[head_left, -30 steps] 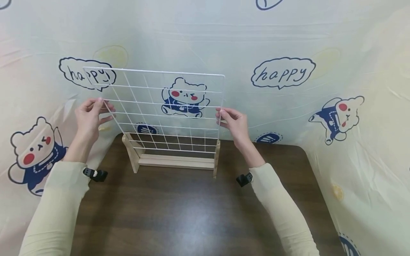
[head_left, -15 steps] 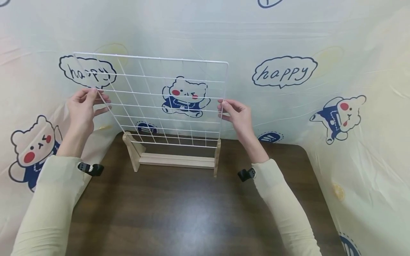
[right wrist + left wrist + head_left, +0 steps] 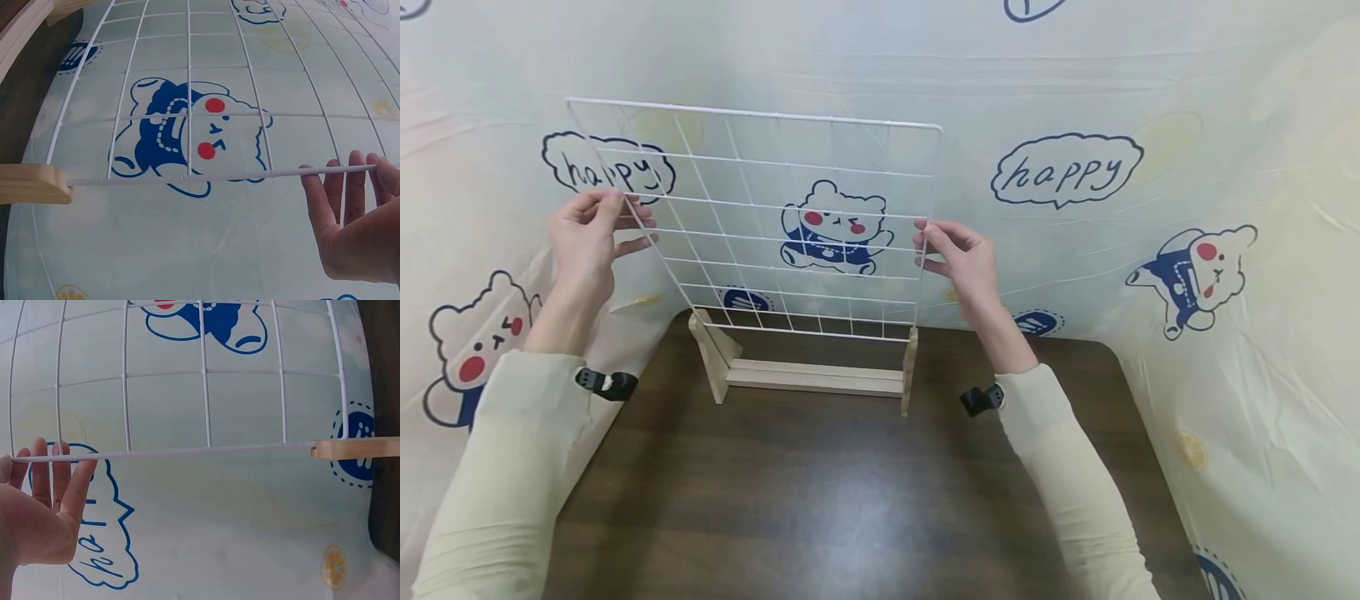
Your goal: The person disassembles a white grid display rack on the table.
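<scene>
From the head camera, the white wire grid panel (image 3: pixel 790 217) stands upright above the wooden base (image 3: pixel 808 375), which sits on the dark brown table (image 3: pixel 820 500) toward 12 o'clock. The left hand (image 3: pixel 591 237) pinches the panel's left edge wire at 9 o'clock, fingers curled round it; the right hand (image 3: pixel 958 258) pinches the right edge wire at 3 o'clock. Against the frame half a second back, the panel sits higher: its top bar has climbed from the level of the "happy" bubble to clearly above it, and both hands have risen with it. The bottom wire now lies near the tops of the base's two uprights, and whether its lower corners remain in their slots cannot be told here. The base has not moved. The cartoon-bear curtain (image 3: pixel 1075 175) hangs behind and to both sides.

From the left wrist camera, the left hand (image 3: pixel 44 506) appears at 8 o'clock, its fingers (image 3: pixel 59 472) lying against the edge wire, which runs across to 3 o'clock and meets the tip of a wooden upright (image 3: pixel 356 448). The grid panel (image 3: pixel 206 381) fills the upper half.

From the right wrist camera, the right hand (image 3: pixel 359 225) sits at 4 o'clock, its fingers (image 3: pixel 334 187) closed behind the edge wire. That wire runs to 9 o'clock, ending at the other wooden upright (image 3: pixel 34 183). The grid panel (image 3: pixel 187 94) spreads above, with the bear print behind it.
</scene>
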Tool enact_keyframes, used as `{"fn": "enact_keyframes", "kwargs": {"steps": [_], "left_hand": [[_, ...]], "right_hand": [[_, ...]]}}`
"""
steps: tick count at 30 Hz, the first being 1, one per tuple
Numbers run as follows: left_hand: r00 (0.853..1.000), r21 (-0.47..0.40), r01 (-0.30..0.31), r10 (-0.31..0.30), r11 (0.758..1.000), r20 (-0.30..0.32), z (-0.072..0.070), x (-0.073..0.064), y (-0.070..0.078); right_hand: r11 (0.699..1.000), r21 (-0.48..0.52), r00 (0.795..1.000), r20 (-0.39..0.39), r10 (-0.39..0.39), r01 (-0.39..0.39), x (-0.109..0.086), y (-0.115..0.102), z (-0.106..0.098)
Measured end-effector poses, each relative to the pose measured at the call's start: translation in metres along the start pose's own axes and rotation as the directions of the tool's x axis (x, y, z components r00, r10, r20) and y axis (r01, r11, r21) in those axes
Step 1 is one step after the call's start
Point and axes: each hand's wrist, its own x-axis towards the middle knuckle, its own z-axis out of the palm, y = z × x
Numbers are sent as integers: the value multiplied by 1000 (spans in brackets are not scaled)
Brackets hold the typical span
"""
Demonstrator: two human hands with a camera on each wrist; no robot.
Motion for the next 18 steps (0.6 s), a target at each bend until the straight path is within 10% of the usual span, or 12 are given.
{"fn": "enact_keyframes", "kwargs": {"steps": [18], "left_hand": [[999,-5,-21,21,1000,-26,12,8,14]], "right_hand": [[1000,-16,1000,-5,-24,24,10,-18,3]]}}
